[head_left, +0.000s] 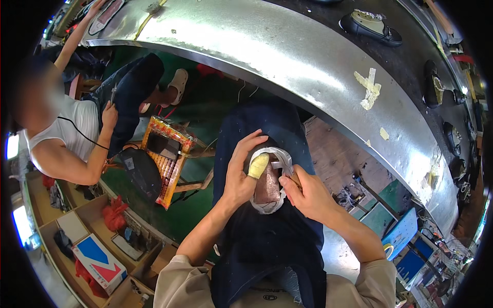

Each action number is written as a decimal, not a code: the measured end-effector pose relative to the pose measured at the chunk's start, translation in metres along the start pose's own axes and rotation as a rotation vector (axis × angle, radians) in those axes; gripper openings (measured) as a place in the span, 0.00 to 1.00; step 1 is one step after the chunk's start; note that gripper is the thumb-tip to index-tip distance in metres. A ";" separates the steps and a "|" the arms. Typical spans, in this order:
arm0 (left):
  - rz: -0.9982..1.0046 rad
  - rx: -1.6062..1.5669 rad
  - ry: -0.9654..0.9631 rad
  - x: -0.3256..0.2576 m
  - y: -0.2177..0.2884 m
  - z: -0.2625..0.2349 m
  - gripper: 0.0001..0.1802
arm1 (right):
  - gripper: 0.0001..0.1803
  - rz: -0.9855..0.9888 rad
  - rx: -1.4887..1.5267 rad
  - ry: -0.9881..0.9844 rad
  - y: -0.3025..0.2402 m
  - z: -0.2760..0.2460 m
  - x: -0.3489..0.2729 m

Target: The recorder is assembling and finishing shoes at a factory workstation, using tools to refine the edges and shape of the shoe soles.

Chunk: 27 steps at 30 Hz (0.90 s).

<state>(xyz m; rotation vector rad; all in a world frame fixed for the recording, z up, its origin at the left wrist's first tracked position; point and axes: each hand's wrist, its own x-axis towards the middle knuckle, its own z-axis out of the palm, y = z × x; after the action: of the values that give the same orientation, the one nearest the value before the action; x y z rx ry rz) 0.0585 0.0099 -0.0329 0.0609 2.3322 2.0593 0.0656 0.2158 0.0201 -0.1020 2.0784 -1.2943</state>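
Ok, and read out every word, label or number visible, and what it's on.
I don't copy out wording, but print shows here:
White box with blue and red shapes: printing near one edge.
Beige shirt: dark lettering and a round emblem.
Elsewhere, nothing I can make out.

My shirt [259, 299]: beige, short loose sleeves [182, 282], small round dark emblem [269, 297] in front | over my lap: dark navy cloth [267, 251], threads fraying pale blue | my left grip [239, 186]: pale-yellow wrap [258, 166] covering the thumb
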 end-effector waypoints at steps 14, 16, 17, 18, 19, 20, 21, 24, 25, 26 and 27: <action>0.104 -0.012 -0.037 0.010 -0.019 0.003 0.22 | 0.18 -0.200 -0.267 0.265 0.028 0.024 0.009; -0.019 -0.049 -0.072 0.009 -0.017 0.002 0.22 | 0.18 -0.181 -0.221 0.286 0.026 0.028 0.009; -0.022 -0.047 -0.072 0.009 -0.014 0.002 0.22 | 0.18 -0.151 -0.221 0.250 0.025 0.024 0.007; -0.201 -0.276 -0.093 0.010 -0.010 0.003 0.21 | 0.18 -0.149 -0.218 0.247 0.022 0.022 0.005; -0.385 -0.506 -0.112 0.010 -0.006 0.003 0.20 | 0.18 -0.123 -0.301 0.245 0.015 0.021 0.001; -0.395 -0.507 -0.112 0.012 -0.007 0.006 0.20 | 0.18 -0.097 -0.385 0.241 0.010 0.021 -0.001; -0.357 -0.379 -0.081 0.017 -0.009 0.010 0.20 | 0.18 -0.089 -0.382 0.234 0.008 0.023 -0.003; -0.282 -0.260 -0.038 0.029 -0.020 0.019 0.20 | 0.15 -0.062 -0.362 0.172 0.006 0.011 -0.006; -0.241 -0.163 -0.057 0.032 -0.022 0.020 0.20 | 0.14 -0.099 -0.273 0.165 0.007 0.002 -0.012; -0.200 -0.064 -0.076 0.033 -0.024 0.019 0.20 | 0.13 -0.136 -0.184 0.157 0.006 -0.004 -0.016; -0.227 -0.062 -0.130 0.031 -0.029 0.018 0.22 | 0.13 -0.140 -0.188 0.143 0.002 -0.005 -0.015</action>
<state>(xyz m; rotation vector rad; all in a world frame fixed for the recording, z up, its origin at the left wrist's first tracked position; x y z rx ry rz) 0.0282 0.0258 -0.0641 -0.0664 2.0907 1.9542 0.0747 0.2267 0.0272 -0.2486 2.3492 -1.2142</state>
